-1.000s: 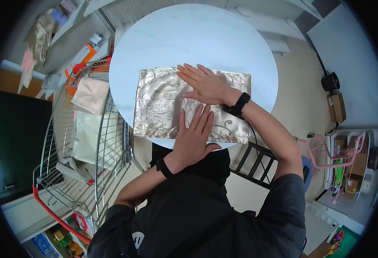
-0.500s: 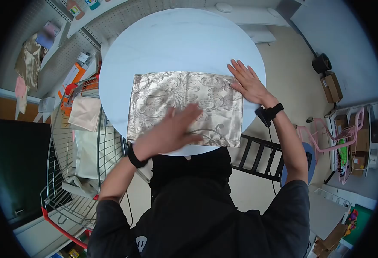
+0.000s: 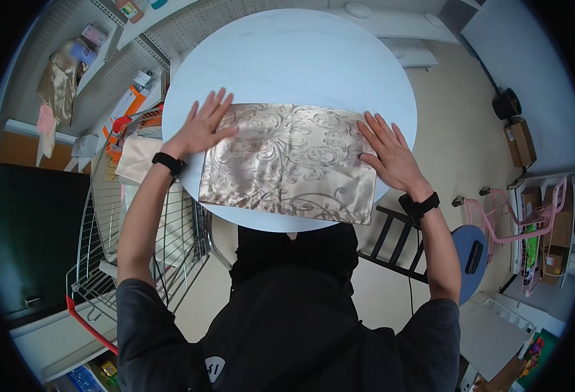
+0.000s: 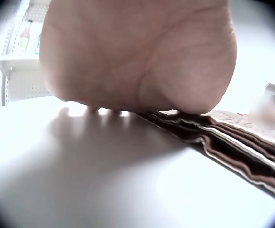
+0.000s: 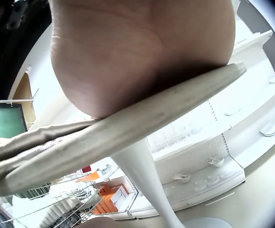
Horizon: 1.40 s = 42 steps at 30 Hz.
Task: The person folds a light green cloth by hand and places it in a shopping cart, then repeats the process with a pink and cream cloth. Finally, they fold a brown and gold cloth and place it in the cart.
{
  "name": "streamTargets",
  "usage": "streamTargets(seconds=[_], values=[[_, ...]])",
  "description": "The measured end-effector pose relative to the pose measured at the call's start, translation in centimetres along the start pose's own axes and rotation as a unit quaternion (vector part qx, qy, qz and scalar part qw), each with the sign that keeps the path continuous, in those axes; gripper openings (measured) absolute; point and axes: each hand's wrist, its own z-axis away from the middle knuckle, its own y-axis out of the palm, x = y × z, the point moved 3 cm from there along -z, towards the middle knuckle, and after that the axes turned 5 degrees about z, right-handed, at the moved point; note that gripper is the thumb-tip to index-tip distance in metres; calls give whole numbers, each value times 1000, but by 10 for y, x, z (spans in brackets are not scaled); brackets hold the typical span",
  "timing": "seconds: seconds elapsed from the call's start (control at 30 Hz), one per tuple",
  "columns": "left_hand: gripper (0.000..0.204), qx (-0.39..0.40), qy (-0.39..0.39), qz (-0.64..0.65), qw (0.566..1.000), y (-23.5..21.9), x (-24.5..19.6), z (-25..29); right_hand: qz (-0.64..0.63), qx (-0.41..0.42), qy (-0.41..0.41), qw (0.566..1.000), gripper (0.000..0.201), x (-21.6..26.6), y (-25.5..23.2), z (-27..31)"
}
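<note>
A champagne-coloured satin cloth (image 3: 287,163) with a scroll pattern lies folded into a flat rectangle near the front of the round white table (image 3: 287,59). My left hand (image 3: 202,127) rests at its left edge, fingers straight and spread, thumb over the fabric. At the opposite edge my right hand (image 3: 393,157) lies flat, its thumb and fingertips on the cloth. Stacked fold layers (image 4: 223,149) show beside the left palm in the left wrist view. In the right wrist view the palm presses at the table's rim (image 5: 142,121).
A wire shopping cart (image 3: 176,242) holding pale folded cloths (image 3: 137,157) stands close on the left. On the right are a black metal rack (image 3: 395,242), a blue round seat (image 3: 468,261) and a pink frame (image 3: 516,225). White shelves (image 3: 392,26) line the back.
Both hands were on the cloth's middle; the right hand moved to the right edge, then the left hand swept across to the left edge. The cloth now lies smoother.
</note>
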Motion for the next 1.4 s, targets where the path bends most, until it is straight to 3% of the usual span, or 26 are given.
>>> streamTargets(seconds=[0.07, 0.13, 0.2, 0.27, 0.33, 0.37, 0.4, 0.5, 0.6, 0.7, 0.9, 1.0, 1.13, 1.27, 1.3, 1.4], values=[[92, 3, -68, -51, 996, -2, 19, -1, -11, -11, 6, 1000, 72, 3, -1, 3], [92, -67, -127, -113, 983, -16, 5, 14, -16, -25, 12, 999, 70, 5, -3, 7], [93, -193, -39, -43, 979, -30, -43, 40, -19, -43, 24, 999, 66, 9, -3, 15], [95, -186, 29, 48, 981, -30, -127, 75, -23, -65, 30, 997, 64, 10, -3, 24], [100, -82, 83, 156, 981, -11, -207, 99, -27, -73, 40, 996, 63, 8, -6, 33], [97, -75, 126, 192, 971, 10, -238, 113, -29, -70, 48, 996, 62, 10, -7, 38], [95, -68, 169, 227, 957, 33, -260, 123, -33, -66, 57, 996, 62, 13, -9, 44], [84, -88, 170, 146, 971, 62, -282, 130, -34, -27, 44, 998, 74, 20, -20, 61], [72, -185, 142, 69, 970, 73, -266, 130, -37, 7, 15, 999, 91, 27, -34, 78], [66, -181, 168, 108, 963, 71, -251, 137, -23, 24, -6, 999, 106, 23, -31, 90], [56, -111, 277, 144, 943, 53, -206, 146, -51, -136, -47, 988, 97, 5, 17, 94], [57, -82, 294, 144, 941, 42, -184, 151, -77, -156, -101, 980, 90, 12, 25, 91], [77, -69, 165, 77, 981, 30, -160, 154, -62, -128, -170, 975, 76, 26, 17, 75], [103, -31, 139, 53, 988, 36, -163, 152, 50, -44, -226, 972, 78, 46, 6, 43], [96, -45, 142, 60, 987, 38, -163, 152, 95, -31, -240, 966, 77, 52, 4, 38], [80, -82, 155, 74, 982, 45, -161, 155, 66, 5, -248, 966, 72, 57, 5, 33]])
